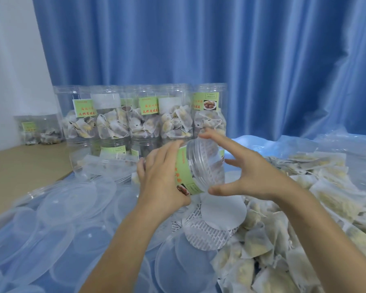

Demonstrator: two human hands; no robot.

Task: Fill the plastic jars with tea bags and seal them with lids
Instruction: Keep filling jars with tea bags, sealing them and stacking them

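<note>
Behind, blue curtain [199, 49]; lid-strewn table [19, 166].

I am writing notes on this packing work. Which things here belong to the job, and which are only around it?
Belong to the job:
jar in hand, gripped by left hand, right hand open at its mouth
loose tea bags
clear lids
round seal liners
filled jars

Only around:
blue curtain
cardboard

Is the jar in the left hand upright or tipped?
Tipped. The left hand holds the jar on its side, its threaded mouth facing the open right hand.
</note>
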